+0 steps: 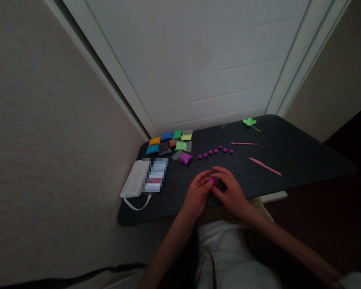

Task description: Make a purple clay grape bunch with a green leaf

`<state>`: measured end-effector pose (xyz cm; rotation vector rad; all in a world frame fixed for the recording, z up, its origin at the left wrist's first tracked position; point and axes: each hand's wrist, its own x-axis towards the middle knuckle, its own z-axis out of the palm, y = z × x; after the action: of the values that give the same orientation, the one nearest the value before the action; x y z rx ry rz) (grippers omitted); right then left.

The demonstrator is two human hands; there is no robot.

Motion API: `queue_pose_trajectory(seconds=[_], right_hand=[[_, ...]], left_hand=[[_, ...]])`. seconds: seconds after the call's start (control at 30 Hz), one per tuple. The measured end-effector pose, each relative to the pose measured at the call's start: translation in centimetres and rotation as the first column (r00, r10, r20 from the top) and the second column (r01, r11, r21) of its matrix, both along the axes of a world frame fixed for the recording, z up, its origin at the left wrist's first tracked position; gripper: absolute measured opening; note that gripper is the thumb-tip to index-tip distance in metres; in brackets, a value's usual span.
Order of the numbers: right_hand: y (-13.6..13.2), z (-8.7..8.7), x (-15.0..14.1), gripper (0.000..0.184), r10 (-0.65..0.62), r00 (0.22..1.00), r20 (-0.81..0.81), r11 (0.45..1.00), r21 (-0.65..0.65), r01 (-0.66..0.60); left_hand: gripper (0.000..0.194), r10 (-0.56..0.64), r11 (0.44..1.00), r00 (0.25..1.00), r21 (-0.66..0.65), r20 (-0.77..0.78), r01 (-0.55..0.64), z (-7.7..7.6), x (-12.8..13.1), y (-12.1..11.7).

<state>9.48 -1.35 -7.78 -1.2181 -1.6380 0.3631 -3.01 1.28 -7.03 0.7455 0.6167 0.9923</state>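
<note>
Between the fingertips of my left hand (197,194) and my right hand (231,192) is a small piece of purple modelling clay (212,180), partly covered by the fingers. Both hands meet over the front part of the dark table. Beyond them lies an uneven row of several small purple clay balls (210,152). To the left of that row rests a purple clay packet (186,158) with its clear wrapper. A pink modelling knife (264,166) and a thin pink modelling tool (244,143) lie to the right of the hands.
Clay packets in several colours, including a blue packet (167,136), sit at the table's back left. A white power bank (135,178) with a cable and a blurred phone (156,175) lie at left. A green clay flower (250,122) is at back right. A white door stands behind.
</note>
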Motion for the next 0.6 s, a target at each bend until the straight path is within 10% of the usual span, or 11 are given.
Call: queue_pose_trajectory(seconds=[0.6], right_hand=[[-0.09, 0.02, -0.06, 0.034, 0.015, 0.999, -0.034, 0.999, -0.028, -0.016]], left_hand=[[0.029, 0.017, 0.999, 0.998, -0.038, 0.054, -0.015, -0.10, -0.35, 0.22]])
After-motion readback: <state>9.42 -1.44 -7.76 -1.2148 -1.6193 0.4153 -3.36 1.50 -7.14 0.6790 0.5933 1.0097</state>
